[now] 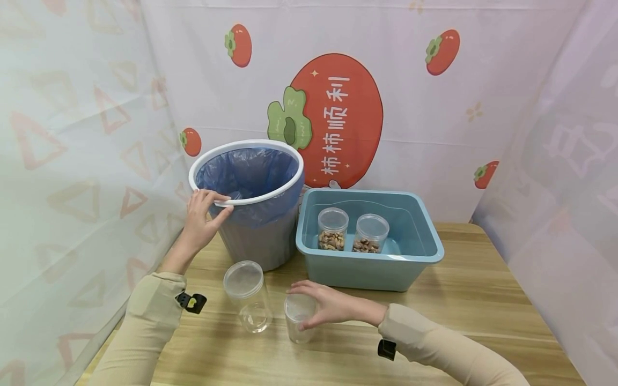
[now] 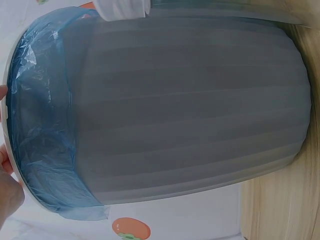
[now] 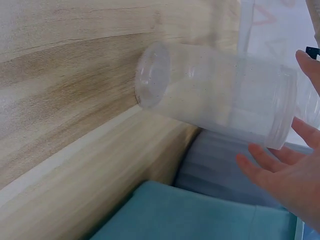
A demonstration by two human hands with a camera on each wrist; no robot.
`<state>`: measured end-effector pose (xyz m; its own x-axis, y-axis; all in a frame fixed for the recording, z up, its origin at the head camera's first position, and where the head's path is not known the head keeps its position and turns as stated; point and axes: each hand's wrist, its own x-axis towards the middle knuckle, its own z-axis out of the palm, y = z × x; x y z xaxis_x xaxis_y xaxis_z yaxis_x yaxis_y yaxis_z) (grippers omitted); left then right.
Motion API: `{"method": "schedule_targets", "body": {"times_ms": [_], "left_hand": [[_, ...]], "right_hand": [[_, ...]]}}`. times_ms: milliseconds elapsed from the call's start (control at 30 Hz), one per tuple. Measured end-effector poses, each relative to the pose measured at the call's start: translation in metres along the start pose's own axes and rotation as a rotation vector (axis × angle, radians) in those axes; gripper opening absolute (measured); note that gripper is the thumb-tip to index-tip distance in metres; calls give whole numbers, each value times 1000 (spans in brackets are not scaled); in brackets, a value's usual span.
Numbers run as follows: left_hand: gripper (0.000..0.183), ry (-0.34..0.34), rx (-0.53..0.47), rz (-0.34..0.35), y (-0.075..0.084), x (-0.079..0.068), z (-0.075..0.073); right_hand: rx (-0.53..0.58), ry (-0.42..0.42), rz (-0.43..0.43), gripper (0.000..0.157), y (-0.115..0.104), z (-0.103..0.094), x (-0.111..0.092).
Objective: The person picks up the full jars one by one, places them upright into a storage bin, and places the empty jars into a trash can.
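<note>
My left hand point(image 1: 201, 222) grips the white rim point(image 1: 246, 201) of a grey trash bin point(image 1: 260, 241), fingers over the edge and thumb on the outside. In the left wrist view, only parts of that hand point(image 2: 9, 192) show beside the rim. My right hand point(image 1: 325, 304) is around the top of a clear lidded jar point(image 1: 300, 324) on the table. The right wrist view shows this jar point(image 3: 215, 90) empty, with the right hand's point(image 3: 295, 170) fingers spread around its lid end. A taller empty clear jar point(image 1: 248, 297) stands to its left, also lidded.
A blue liner point(image 1: 256, 166) hangs inside the bin and folds over its rim. Right of the bin sits a blue-green plastic basin point(image 1: 367, 273). It holds a lidded jar of nuts point(image 1: 332, 230) and another jar point(image 1: 370, 234) of darker nuts. A printed cloth point(image 1: 410, 118) rises behind the table.
</note>
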<state>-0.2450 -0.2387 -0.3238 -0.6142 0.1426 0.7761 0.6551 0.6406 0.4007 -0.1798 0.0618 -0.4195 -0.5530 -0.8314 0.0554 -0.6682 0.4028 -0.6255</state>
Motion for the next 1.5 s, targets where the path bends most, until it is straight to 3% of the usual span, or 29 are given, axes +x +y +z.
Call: {"method": "schedule_targets", "body": {"times_ms": [167,667,1233,1500], "left_hand": [[18,4,3,4,-2,-1,1],[18,-11,-2,-18,-1,-2,0],[19,-4,13,-13,-4,-2,-1],[19,-9,9,-1,-3,-1,0]], "right_hand": [[-7,-5,-20,67,3,3,0],[-76,99,-74,63,1,5,0],[-74,227,-96,61,-9,-29,1],[-88,332,-136,62,-14,-47,0]]}}
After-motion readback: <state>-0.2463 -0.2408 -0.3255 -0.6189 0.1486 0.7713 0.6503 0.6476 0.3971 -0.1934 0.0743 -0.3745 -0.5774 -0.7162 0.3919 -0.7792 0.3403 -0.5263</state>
